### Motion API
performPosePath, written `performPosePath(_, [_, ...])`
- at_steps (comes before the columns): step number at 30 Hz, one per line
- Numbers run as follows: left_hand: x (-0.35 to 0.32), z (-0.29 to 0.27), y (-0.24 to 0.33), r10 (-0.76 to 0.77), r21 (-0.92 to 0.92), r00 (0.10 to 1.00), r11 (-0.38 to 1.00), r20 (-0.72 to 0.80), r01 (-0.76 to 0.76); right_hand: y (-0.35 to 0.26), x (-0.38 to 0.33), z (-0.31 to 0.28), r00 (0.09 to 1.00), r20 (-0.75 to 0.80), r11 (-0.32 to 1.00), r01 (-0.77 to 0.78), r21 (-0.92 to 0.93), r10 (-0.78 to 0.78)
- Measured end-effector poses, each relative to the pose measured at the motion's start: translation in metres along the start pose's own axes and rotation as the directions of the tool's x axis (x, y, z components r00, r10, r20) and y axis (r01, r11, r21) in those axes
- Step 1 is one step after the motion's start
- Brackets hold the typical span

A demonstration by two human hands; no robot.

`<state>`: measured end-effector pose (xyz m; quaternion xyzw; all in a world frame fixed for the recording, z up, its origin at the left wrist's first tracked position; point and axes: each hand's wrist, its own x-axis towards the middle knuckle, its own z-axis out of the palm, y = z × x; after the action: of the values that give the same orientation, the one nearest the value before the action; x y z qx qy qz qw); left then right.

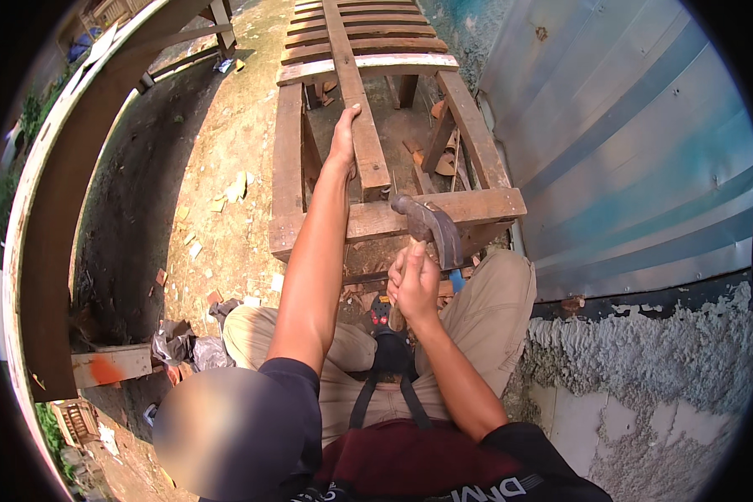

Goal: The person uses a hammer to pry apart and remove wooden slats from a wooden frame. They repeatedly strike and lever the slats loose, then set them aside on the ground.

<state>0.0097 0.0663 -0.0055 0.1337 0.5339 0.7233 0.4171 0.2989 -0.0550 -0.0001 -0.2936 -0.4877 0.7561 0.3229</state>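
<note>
My left hand [344, 140] is wrapped round a long wooden beam [362, 125] that runs lengthwise over a wooden frame. The beam's near end stops close to the frame's front crosspiece [468, 205]. In my right hand [414, 284] is a claw hammer [433, 227], gripped by its wooden handle with the metal head up. That head is beside the beam's near end, in front of the crosspiece; whether it touches the wood I cannot tell. Farther back, several parallel slats [393, 32] cross the frame beneath the beam.
A corrugated metal sheet wall [636, 142] stands close on the right, above a rough plastered base [644, 360]. At left is a large wooden structure [54, 251]. Wood chips [236, 186] and crumpled plastic bags [174, 341] litter the ground. My bent legs flank the frame's near end.
</note>
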Motion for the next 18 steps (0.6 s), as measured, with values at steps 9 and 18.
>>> performPosePath(9, [-0.011,-0.005,-0.003,-0.008,0.012,0.999,1.0,0.038,0.008,-0.004,-0.004,0.009,0.995,0.099,0.986,0.031,-0.164,-0.015])
performPosePath(18, [-0.004,-0.021,0.026,0.302,-0.745,0.789,0.609,0.534,0.271,-0.034,-0.047,-0.008,0.991,0.001,0.983,0.136,0.123,-0.137])
